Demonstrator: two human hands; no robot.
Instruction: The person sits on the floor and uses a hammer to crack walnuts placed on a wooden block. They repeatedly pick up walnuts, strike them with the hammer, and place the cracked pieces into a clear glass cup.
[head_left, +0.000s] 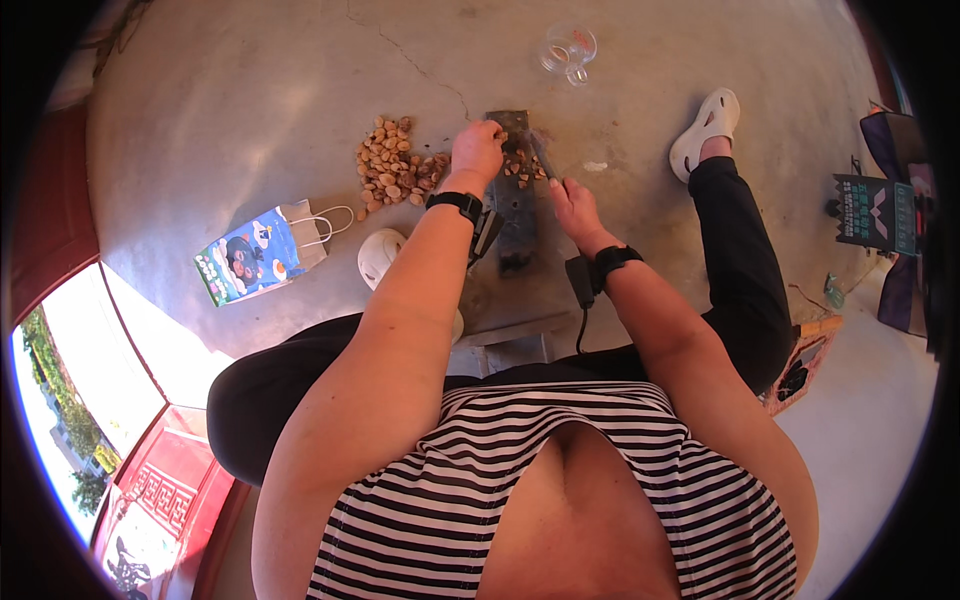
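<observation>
My left hand (478, 148) is over the far end of a long dark block (516, 225) on the floor. Its fingertips pinch a small brown fruit stone (502, 137), mostly covered by the fingers. In my right hand (576, 211) is the handle of a dark tool, probably a hammer (541, 154), slanting up towards the block's right edge. Cracked shell pieces (513, 166) lie on the block between both hands, and others are scattered just right of it. Left of my left hand, a pile of tan and brown fruit stones (386, 161) rests on the concrete.
A clear glass measuring cup (568, 51) stands beyond the block. A printed blue paper bag (255, 251) lies at left. My white clogs (381, 255) flank the work area. A small stool-like frame (517, 341) is close before me; a vehicle part bearing writing (874, 214) is far right.
</observation>
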